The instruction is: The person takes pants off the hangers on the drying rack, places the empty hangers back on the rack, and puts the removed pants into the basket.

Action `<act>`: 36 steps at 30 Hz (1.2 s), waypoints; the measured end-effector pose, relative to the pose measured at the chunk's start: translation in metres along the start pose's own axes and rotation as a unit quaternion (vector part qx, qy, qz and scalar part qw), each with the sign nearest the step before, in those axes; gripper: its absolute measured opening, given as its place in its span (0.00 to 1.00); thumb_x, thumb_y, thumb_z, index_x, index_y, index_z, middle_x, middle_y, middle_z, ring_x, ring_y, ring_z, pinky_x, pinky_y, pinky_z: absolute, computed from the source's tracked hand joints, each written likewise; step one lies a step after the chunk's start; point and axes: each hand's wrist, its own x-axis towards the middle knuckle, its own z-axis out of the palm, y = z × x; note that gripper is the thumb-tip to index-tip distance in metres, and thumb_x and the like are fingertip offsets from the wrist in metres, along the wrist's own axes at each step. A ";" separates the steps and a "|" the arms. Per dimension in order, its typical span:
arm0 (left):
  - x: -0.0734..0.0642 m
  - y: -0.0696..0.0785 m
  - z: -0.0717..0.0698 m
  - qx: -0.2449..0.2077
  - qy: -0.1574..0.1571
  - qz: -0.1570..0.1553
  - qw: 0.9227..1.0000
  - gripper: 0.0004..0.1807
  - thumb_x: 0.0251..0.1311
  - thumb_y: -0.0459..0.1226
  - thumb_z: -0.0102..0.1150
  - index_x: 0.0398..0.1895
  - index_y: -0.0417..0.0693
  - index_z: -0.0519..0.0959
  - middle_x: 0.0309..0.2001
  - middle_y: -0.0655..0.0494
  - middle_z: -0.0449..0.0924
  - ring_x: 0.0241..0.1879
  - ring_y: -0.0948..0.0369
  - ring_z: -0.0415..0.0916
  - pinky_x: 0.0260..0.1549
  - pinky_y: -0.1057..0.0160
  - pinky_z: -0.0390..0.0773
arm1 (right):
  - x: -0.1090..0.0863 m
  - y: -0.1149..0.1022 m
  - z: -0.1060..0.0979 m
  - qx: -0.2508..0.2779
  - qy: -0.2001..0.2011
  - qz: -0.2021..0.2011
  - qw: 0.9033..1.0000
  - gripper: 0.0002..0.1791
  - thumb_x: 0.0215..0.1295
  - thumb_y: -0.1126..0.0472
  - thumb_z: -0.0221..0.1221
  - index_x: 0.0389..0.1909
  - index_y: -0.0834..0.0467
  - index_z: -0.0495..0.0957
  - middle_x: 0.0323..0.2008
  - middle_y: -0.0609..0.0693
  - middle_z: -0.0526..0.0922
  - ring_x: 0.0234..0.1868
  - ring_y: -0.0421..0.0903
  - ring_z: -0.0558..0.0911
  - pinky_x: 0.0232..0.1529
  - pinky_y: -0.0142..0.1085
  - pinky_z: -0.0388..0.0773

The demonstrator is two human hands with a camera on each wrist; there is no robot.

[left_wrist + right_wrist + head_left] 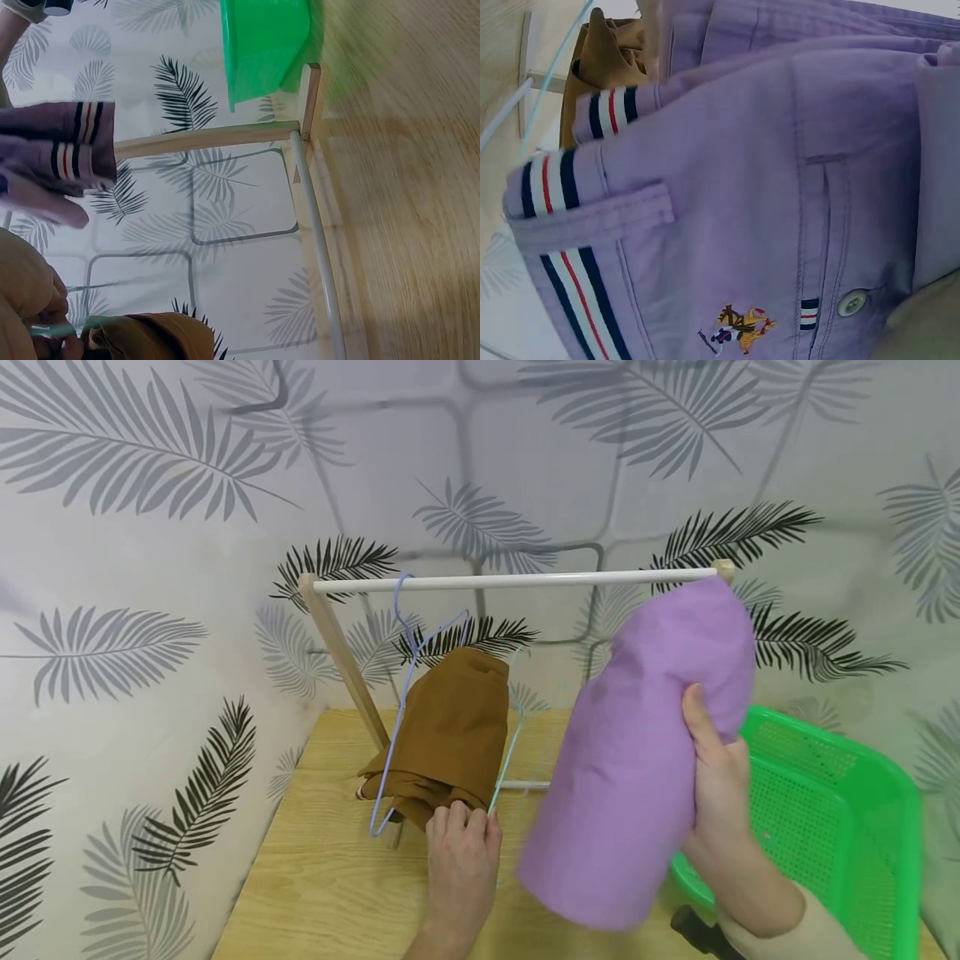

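My right hand (723,785) grips a pair of folded purple pants (622,760), held up in front of the rack's right end, thumb on the near face. The right wrist view shows their striped waistband (574,292), a buttoned back pocket and a small embroidered logo. My left hand (461,868) pinches a mint-green hanger (513,743) near its lower corner, close by the brown pants (461,718). These brown pants are folded over a lavender hanger (387,760) that hooks onto the white rod (517,582). Fabric and fingers hide part of the mint hanger.
A wooden-sided rack (341,660) stands on the wood-grain table (300,860) against a leaf-patterned backdrop. On the right sits a green plastic basket (896,810). A dark handle-like object (697,931) lies near my right forearm.
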 end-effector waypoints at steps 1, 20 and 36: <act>0.000 0.000 0.000 0.002 0.001 0.000 1.000 0.20 0.52 0.30 0.76 0.17 0.46 0.71 0.25 0.56 0.69 0.28 0.61 0.62 0.32 0.63 0.68 | -0.001 -0.001 -0.002 -0.012 0.000 0.003 1.000 0.15 0.73 0.45 0.64 0.51 0.50 0.77 0.35 0.41 0.90 0.37 0.37 0.89 0.41 0.30 0.85; 0.001 -0.004 -0.002 -0.006 0.014 0.000 1.000 0.18 0.52 0.29 0.75 0.17 0.45 0.73 0.24 0.55 0.70 0.27 0.60 0.62 0.31 0.64 0.67 | 0.009 -0.026 -0.054 -0.173 0.024 0.019 0.984 0.11 0.74 0.45 0.64 0.40 0.47 0.78 0.27 0.38 0.88 0.28 0.36 0.87 0.31 0.32 0.85; 0.001 -0.005 -0.004 -0.004 0.005 -0.003 1.000 0.19 0.53 0.30 0.76 0.17 0.46 0.72 0.23 0.56 0.69 0.27 0.60 0.62 0.32 0.64 0.67 | 0.016 -0.050 -0.086 -0.286 0.076 -0.027 0.955 0.12 0.68 0.48 0.70 0.27 0.46 0.81 0.17 0.38 0.85 0.17 0.39 0.84 0.19 0.34 0.80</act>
